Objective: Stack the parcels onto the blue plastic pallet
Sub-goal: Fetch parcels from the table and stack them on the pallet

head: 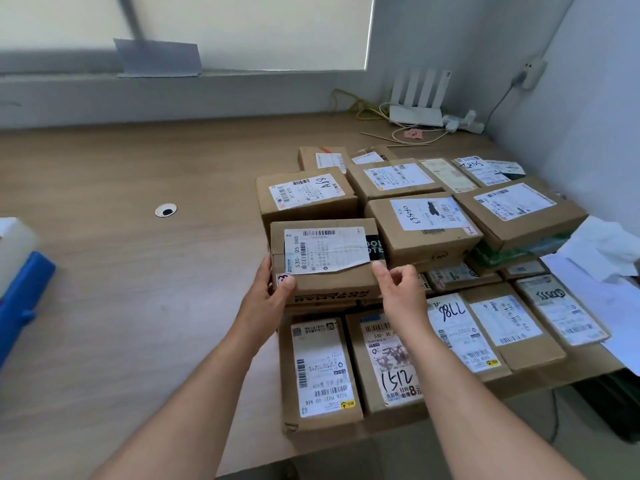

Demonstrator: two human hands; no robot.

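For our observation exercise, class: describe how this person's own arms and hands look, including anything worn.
The left hand and right hand are bare, as are both forearms down to the frame's edge. No sleeves, gloves, watch, rings or bracelets show.

Front parcel (325, 289): matt brown cardboard; white paper label (325, 251), wrinkled, slight sheen. Other parcels (415, 249): same cardboard and paper. Surface (138, 289): wood-grain laminate, smooth, satin. Blue item (24, 289) at left edge: smooth plastic. Router (417, 114) upper right: white plastic. Loose sheets (602, 251) at right: paper.
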